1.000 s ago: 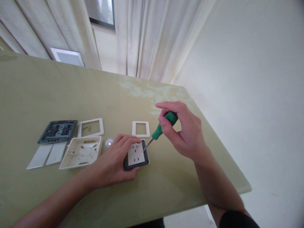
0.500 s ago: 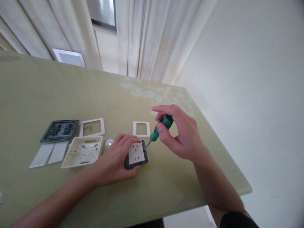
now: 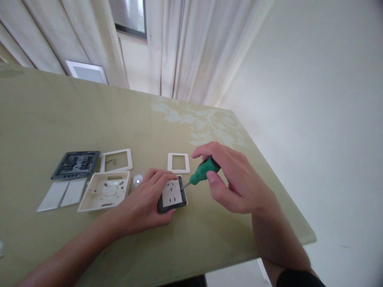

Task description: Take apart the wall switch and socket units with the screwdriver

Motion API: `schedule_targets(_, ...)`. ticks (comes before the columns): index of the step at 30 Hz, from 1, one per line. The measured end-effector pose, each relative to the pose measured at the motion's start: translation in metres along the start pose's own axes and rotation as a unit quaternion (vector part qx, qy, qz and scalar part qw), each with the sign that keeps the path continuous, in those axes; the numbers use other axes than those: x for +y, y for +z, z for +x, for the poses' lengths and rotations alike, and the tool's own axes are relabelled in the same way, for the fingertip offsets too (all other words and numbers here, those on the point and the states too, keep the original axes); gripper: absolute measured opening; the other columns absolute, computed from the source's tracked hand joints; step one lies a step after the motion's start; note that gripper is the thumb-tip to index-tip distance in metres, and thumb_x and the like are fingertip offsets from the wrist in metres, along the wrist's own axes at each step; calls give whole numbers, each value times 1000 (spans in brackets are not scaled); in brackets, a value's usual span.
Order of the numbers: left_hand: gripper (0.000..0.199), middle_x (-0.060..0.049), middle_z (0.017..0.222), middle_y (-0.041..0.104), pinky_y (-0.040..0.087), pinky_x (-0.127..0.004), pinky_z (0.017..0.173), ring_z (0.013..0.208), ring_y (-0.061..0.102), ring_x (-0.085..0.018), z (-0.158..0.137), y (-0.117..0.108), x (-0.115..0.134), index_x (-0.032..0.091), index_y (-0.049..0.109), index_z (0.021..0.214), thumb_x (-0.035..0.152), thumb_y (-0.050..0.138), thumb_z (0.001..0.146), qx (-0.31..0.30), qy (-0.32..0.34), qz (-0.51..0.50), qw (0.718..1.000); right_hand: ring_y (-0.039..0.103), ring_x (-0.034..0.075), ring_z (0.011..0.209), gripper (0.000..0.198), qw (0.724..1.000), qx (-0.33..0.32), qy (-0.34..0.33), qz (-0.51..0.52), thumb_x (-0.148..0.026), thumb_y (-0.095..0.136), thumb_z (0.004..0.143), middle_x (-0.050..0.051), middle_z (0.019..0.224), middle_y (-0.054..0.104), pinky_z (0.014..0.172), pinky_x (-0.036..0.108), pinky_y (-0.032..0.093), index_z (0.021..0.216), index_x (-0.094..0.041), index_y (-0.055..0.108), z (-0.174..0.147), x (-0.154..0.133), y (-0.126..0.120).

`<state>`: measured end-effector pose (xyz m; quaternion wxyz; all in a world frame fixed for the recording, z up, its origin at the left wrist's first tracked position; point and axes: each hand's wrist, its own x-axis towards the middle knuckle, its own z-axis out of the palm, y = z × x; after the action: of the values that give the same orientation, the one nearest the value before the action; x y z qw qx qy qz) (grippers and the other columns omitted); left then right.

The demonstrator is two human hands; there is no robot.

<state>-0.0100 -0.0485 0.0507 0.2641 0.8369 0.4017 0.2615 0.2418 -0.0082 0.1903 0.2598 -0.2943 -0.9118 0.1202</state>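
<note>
My left hand (image 3: 151,199) is closed around the left side of a wall socket (image 3: 172,194), which has a white face with slots and a dark grey frame. In my right hand (image 3: 231,179) is a screwdriver (image 3: 202,171) with a green and black handle. Its shaft slants down to the left, and the tip touches the socket's right-hand frame edge. Whether a screw sits under the tip is too small to tell. Just beyond the socket lies a small white cover frame (image 3: 178,163).
Left of my hand are a white mounting box (image 3: 103,192), a clear round piece (image 3: 137,180), a larger white frame (image 3: 117,160) with screws inside it, a dark switch base (image 3: 75,164) and white switch panels (image 3: 61,194). The table's (image 3: 125,123) right edge runs beside the wall.
My right hand has shifted slightly right and lower, tilting the screwdriver flatter. Its tip stays on the socket's edge. My left hand and the socket have hardly moved.
</note>
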Motion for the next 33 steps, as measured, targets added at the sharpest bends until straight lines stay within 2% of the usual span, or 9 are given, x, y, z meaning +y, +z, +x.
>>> schedule_targets(2, 76, -8, 145, 61, 51, -51, 113, 133, 48, -34, 0, 0, 0, 30, 45, 147, 18, 79, 80, 3, -1, -2, 1000, 68, 21, 87, 25, 1000, -8, -10, -6, -26, 54, 98, 7, 102, 73, 79, 33, 52, 121, -20, 61, 0, 0, -2)
schedule_targets(6, 74, -9, 143, 63, 51, -53, 111, 132, 50, -35, 1, -1, 1, 30, 47, 146, 19, 79, 79, 7, -2, -6, 1000, 62, 17, 67, 11, 993, 48, 50, -92, -31, 61, 104, 0, 75, 67, 68, 30, 45, 98, -22, 62, 0, 2, -1)
schedule_targets(10, 74, -9, 142, 63, 52, -54, 110, 131, 51, -37, 2, -2, 2, 30, 47, 144, 19, 79, 79, 4, 3, -9, 1000, 69, 22, 93, 24, 1000, -8, -13, -17, -25, 53, 105, 7, 102, 74, 84, 36, 54, 126, -21, 63, 0, 1, -1)
schedule_targets(15, 73, -9, 141, 63, 51, -52, 111, 131, 51, -36, 2, 0, 0, 30, 49, 143, 20, 80, 78, 12, -1, -14, 1000, 64, 20, 80, 14, 996, 40, 21, -78, -25, 55, 108, 6, 95, 70, 75, 34, 52, 114, -21, 68, 1, 0, -2)
schedule_targets(19, 72, -9, 140, 63, 51, -51, 111, 131, 51, -36, 3, 0, -1, 29, 49, 142, 20, 80, 77, 16, 1, -19, 1000, 69, 24, 101, 33, 999, -1, -29, -18, -19, 51, 105, 9, 112, 73, 90, 38, 56, 136, -20, 61, 0, 0, -3)
schedule_targets(23, 70, -8, 141, 62, 50, -52, 112, 132, 50, -35, 2, 0, 0, 29, 48, 141, 18, 79, 78, 15, -1, -15, 1000, 70, 23, 92, 29, 997, 22, 35, -71, -26, 56, 108, 8, 107, 75, 83, 37, 54, 136, -19, 60, -1, 0, -1)
schedule_targets(28, 71, -9, 141, 60, 50, -53, 112, 133, 49, -36, 3, 0, 0, 29, 46, 140, 18, 79, 79, 8, -4, -16, 1000, 68, 23, 98, 29, 1000, -13, 5, -15, -18, 51, 103, 9, 114, 71, 86, 36, 54, 130, -21, 60, -1, -1, -1)
schedule_targets(31, 70, -8, 141, 59, 50, -53, 112, 132, 48, -35, 4, 0, 0, 29, 46, 139, 17, 78, 79, 4, -6, -16, 1000, 67, 20, 86, 17, 997, 11, 45, -59, -25, 56, 107, 7, 107, 70, 79, 34, 52, 121, -21, 65, -1, -1, -2)
schedule_targets(33, 69, -8, 140, 59, 50, -53, 112, 132, 49, -35, 4, 0, 0, 29, 46, 138, 16, 78, 79, 5, -6, -15, 1000, 68, 20, 89, 24, 997, 1, 45, -59, -19, 52, 106, 8, 113, 70, 82, 34, 53, 126, -21, 65, -1, -1, -3)
